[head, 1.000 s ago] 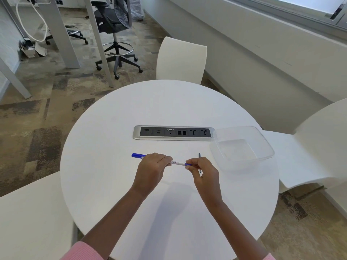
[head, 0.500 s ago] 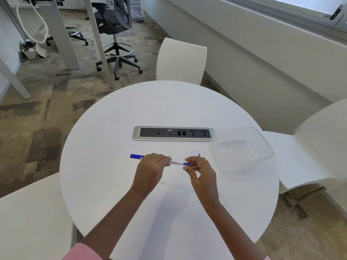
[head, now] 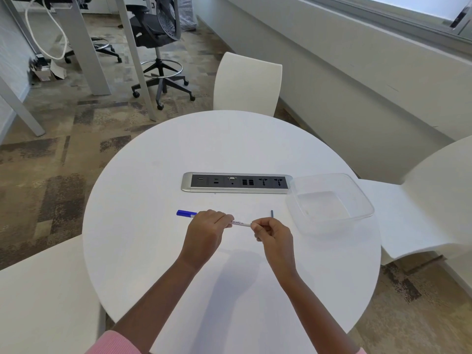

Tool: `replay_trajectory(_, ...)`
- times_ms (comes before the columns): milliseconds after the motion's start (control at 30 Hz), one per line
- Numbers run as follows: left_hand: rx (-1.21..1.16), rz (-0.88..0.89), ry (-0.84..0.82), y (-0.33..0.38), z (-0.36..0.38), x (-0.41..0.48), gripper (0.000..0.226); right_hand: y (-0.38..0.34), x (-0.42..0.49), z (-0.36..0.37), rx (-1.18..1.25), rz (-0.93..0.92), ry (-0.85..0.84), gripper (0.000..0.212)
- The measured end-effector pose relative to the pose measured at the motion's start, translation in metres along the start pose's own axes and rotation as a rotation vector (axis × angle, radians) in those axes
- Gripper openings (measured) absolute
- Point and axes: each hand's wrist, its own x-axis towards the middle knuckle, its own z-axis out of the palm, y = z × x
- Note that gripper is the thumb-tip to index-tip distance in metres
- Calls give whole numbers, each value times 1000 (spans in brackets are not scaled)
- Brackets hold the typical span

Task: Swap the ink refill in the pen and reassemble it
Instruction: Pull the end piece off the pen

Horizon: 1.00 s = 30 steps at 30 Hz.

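While the left hand braces the pen, the right works its end

Because the barrel must not turn, the left hand (head: pixel 207 229) wraps curled fingers round the pen (head: pixel 238 223), its blue cap (head: pixel 185 213) jutting leftward over the table (head: pixel 229 149). The right hand (head: pixel 272 232) pinches the barrel's other end, probably to twist or pull; what it grips is hidden. A thin dark refill (head: pixel 272 214) lies just behind, near the clear tub (head: pixel 329 200), within easy reach

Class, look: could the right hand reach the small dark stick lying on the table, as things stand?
Probably yes: the stick lies just beyond the right hand, nothing between them, though that hand pinches the pen.
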Motion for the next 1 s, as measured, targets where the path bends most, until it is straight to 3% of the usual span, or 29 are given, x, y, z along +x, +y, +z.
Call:
replay_trajectory(167,-8,-16,-4,-1,-2,1,23,-2,-1,-3,-198,-201,-31,19)
replay_trajectory(333,-7,1,1,0,-2,3,23,-1,2,-7,-380,-404,9,8)
replay_trajectory(533,-1,2,0,1,0,6,23,-5,5,-4,-153,-83,-2,13)
replay_trajectory(633,12,17,-15,-1,1,5,23,-8,13,-6,-26,108,-91,13)
replay_trajectory(700,18,8,-24,-2,0,3,23,-9,14,-8,-27,127,-143,9)
replay_trajectory(867,10,-4,-22,-4,0,3,24,-5,6,-9,-308,-176,-103,16)
replay_trajectory(1000,2,9,-19,-3,-1,4,23,-4,7,-10,-488,-378,-53,10)
